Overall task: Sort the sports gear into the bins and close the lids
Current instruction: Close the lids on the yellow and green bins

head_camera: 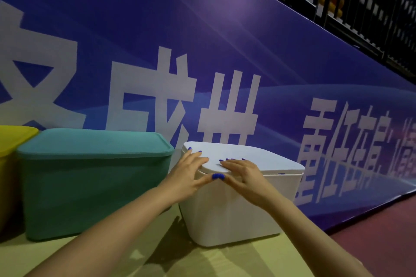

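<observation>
1. White and smooth, the plastic bin (234, 213) sits on the pale table (171, 261), at the right end of a row of three bins
2. Its white lid (265, 159) lies flat on top with rounded corners. The near left edge looks a bit raised above the rim
3. The left hand (189, 175) lies on the lid's left corner, fingers straight and a little spread, thumb along the front edge
4. The right hand (243, 175) lies flat beside it, fingers straight and close together, thumb on the front edge. The two thumbs touch
5. The teal bin (94, 195) stands just left of the white one, boxy with soft corners and its lid on. Its long side runs left to right
6. A yellow bin (9, 148) peeks in at the far left
7. A blue banner (225, 51) with big white letters stands behind the bins
</observation>
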Demonstrator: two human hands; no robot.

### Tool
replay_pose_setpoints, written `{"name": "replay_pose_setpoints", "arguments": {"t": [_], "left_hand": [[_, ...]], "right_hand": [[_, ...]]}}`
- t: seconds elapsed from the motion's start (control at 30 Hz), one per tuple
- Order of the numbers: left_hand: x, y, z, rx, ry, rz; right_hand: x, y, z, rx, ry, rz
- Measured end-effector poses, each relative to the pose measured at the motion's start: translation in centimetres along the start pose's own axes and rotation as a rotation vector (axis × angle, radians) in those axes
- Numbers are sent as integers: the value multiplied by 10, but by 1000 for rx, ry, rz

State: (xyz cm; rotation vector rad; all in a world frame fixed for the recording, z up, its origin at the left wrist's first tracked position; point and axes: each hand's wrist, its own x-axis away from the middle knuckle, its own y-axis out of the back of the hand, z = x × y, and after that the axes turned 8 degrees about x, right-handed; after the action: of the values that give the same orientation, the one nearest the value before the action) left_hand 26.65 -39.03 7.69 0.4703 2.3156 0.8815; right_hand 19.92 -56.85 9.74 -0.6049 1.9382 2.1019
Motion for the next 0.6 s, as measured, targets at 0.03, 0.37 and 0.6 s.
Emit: {"name": "replay_pose_setpoints", "arguments": {"t": [0.03,0.37,0.6], "left_hand": [[1,-1,2,53,13,-23],[10,-1,15,108,52,24],[11,-4,14,306,87,22]], "right_hand": [[-2,-1,3,-62,-9,17],[-1,-9,2,-215,-107,-176],[-14,14,-99,104,-606,-216]]}}
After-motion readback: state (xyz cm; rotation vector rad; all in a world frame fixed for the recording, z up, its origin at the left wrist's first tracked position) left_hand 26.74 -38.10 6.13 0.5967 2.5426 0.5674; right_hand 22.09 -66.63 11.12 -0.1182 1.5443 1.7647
